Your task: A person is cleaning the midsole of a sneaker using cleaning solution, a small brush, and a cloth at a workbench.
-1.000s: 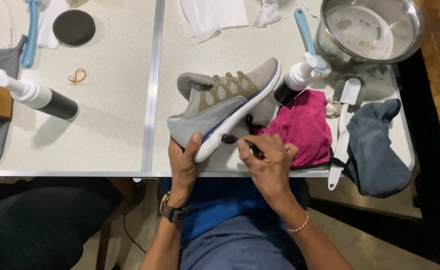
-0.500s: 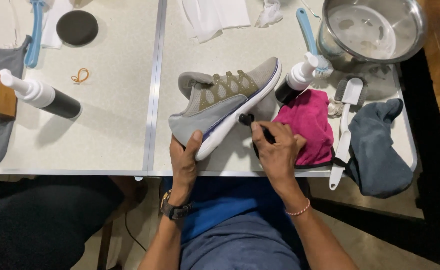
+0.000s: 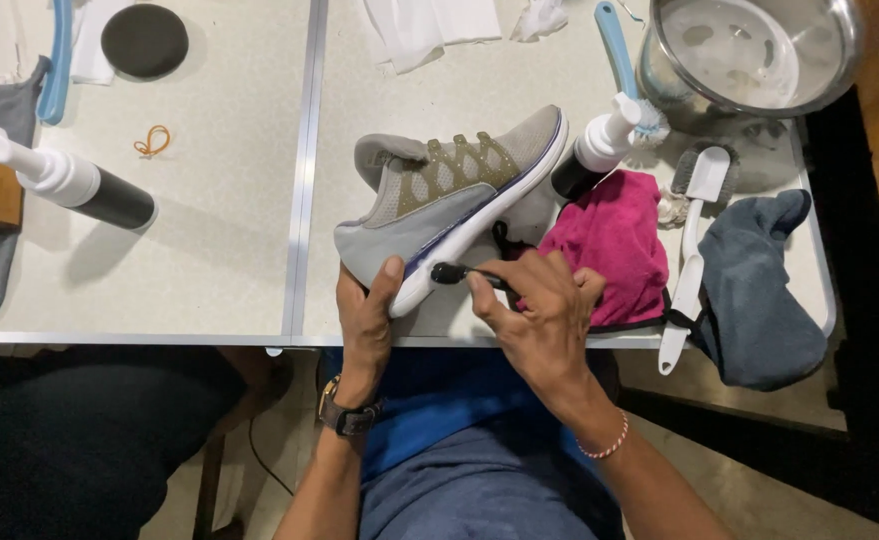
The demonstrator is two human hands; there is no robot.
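Left hand [image 3: 367, 318] clamps the heel end of a grey sneaker [image 3: 449, 205], thumb up on the side wall, fingers under the white sole; shoe is tipped on its side, sole facing the person, long axis running diagonally from heel at near-left to toe at far-right. Right hand [image 3: 539, 315] is closed on a small dark-tipped brush [image 3: 454, 273], its head touching the sole edge just right of the left thumb, handle pointing back right into the fist. So the shoe lies up and left of the right hand, and both hands meet at the heel end; left hand is the nearer one to the shoe body. Shoe sits on the light counter [image 3: 209, 270] close to the near edge, just right of the metal seam. Right of the shoe: a pink cloth [image 3: 614, 245] touching the right hand's knuckles, a spray bottle [image 3: 599, 150] lying by the toe, a white-handled brush [image 3: 694, 245], a dark grey cloth [image 3: 759, 290] draped at the right edge. Far right, a steel bowl [image 3: 754, 50] and a blue-handled brush [image 3: 624, 60] beside it. Open room is mostly left of the seam (only a second spray bottle [image 3: 69, 180], an orange rubber band [image 3: 152, 141] and a black round pad [image 3: 144, 38] there); right side is crowded.
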